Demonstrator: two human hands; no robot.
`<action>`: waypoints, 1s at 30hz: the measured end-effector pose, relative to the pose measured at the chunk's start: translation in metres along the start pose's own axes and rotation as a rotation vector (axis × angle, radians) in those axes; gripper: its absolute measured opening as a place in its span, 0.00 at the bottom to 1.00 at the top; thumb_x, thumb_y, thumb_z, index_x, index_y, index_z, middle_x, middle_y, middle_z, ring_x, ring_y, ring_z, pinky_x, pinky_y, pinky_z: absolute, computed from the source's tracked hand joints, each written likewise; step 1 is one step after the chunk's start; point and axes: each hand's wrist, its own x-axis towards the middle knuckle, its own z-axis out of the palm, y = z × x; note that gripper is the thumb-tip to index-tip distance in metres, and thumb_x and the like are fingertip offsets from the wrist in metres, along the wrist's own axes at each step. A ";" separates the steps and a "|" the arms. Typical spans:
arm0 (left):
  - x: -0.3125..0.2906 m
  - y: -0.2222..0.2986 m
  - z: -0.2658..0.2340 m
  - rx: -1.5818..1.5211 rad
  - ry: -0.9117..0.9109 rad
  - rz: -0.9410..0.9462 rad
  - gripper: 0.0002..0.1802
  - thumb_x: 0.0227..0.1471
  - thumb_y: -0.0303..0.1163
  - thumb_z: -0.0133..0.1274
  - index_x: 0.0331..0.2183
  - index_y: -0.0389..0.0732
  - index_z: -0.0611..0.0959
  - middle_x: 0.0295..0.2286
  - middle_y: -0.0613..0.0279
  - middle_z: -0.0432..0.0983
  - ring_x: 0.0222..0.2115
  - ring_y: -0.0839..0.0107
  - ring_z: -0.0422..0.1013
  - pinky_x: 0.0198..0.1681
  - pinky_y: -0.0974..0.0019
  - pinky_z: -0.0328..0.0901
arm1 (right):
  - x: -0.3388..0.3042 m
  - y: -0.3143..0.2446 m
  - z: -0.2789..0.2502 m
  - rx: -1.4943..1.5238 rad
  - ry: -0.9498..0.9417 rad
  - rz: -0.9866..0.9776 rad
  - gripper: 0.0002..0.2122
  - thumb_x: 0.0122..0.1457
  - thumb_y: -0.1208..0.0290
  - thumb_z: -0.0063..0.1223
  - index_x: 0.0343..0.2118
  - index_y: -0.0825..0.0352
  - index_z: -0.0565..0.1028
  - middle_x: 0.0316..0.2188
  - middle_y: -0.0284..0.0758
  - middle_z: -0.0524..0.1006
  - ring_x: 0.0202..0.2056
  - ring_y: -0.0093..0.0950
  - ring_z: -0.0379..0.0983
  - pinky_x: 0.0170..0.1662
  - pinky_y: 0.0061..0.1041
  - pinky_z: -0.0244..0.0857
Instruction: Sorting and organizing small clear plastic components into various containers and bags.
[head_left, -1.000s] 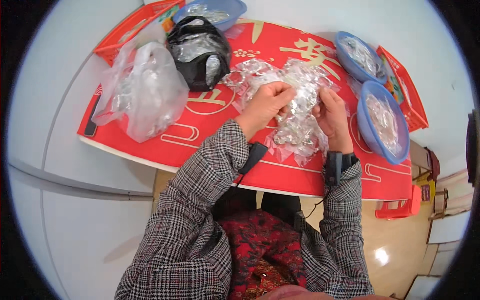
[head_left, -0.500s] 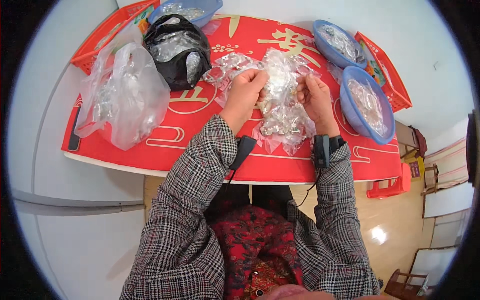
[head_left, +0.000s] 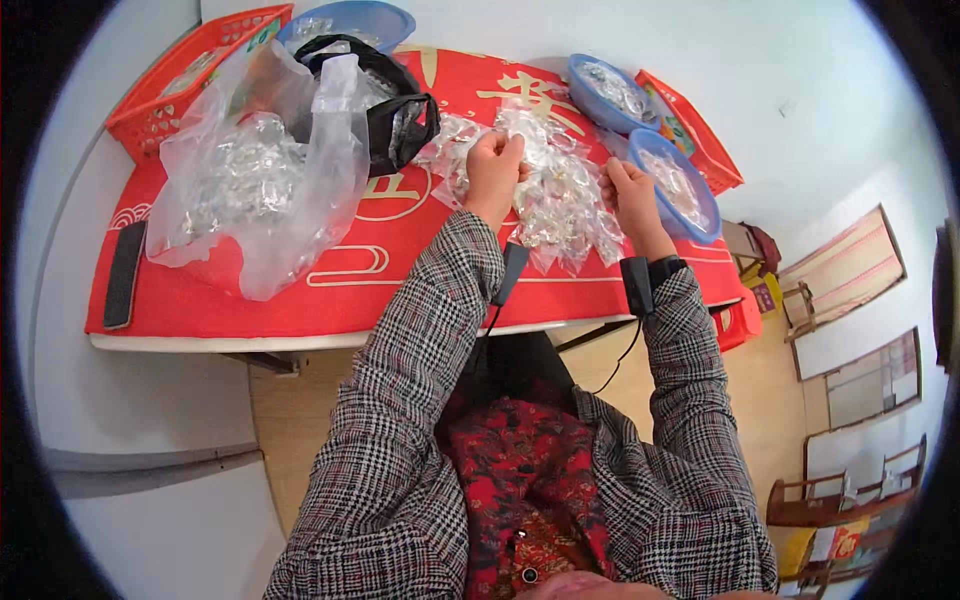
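In the head view, the clear plastic packets (head_left: 560, 210) lie in a loose, glinting heap on the red patterned tablecloth (head_left: 450, 290), taken here as the centre of the clock. The person's left hand (head_left: 495, 172) sits at 10 o'clock, over the heap's edge, its fingers curled and the thumb drawn in against them. The right hand (head_left: 636, 203) is at 3 o'clock, fingers bent toward the thumb, fingertips beside the packets. Whether either hand pinches a packet cannot be told — the film is too shiny and the fingertips too small.

At 9 o'clock a translucent white plastic bag (head_left: 275, 258) slumps open, with more shiny packets inside. A black plastic bag (head_left: 395, 150) leans just beyond it, toward 10; farther out that way are a red plastic basket (head_left: 140, 118) and a blue basin (head_left: 400, 24). At 1 o'clock stands a second blue basin (head_left: 597, 110), filled with packets. A third blue basin (head_left: 692, 231) is close behind the right hand, near 3 o'clock, and another red basket (head_left: 705, 155) rests at 2. Each wrist carries a small black device (head_left: 511, 275) (both with a thin cord hanging down) over grey checked sleeves (head_left: 400, 340).
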 end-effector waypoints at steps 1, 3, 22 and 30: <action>0.001 0.001 -0.001 -0.018 -0.030 0.018 0.09 0.47 0.32 0.50 0.27 0.35 0.73 0.18 0.66 0.68 0.15 0.79 0.66 0.17 0.76 0.62 | -0.009 -0.002 0.000 -0.047 0.014 0.033 0.11 0.56 0.63 0.46 0.25 0.66 0.72 0.18 0.27 0.70 0.16 0.16 0.62 0.18 0.14 0.55; 0.000 0.001 -0.001 -0.010 -0.046 0.060 0.08 0.46 0.31 0.51 0.26 0.35 0.73 0.18 0.66 0.68 0.15 0.78 0.67 0.16 0.76 0.62 | -0.021 -0.006 -0.002 -0.138 -0.005 0.045 0.10 0.55 0.63 0.47 0.25 0.66 0.71 0.18 0.27 0.70 0.16 0.15 0.62 0.18 0.14 0.55; -0.005 0.000 -0.005 0.136 -0.099 -0.019 0.08 0.46 0.30 0.52 0.25 0.34 0.73 0.19 0.65 0.70 0.16 0.79 0.67 0.18 0.77 0.63 | -0.057 0.034 -0.051 -1.198 -0.229 -0.432 0.21 0.43 0.64 0.56 0.41 0.69 0.69 0.31 0.44 0.73 0.34 0.41 0.70 0.36 0.32 0.65; -0.005 -0.007 -0.007 0.186 -0.143 -0.188 0.09 0.47 0.30 0.52 0.30 0.36 0.74 0.20 0.66 0.70 0.18 0.79 0.67 0.21 0.77 0.64 | -0.021 0.023 -0.047 -0.822 -0.004 -0.398 0.13 0.49 0.73 0.50 0.40 0.67 0.70 0.24 0.36 0.74 0.30 0.31 0.72 0.32 0.26 0.67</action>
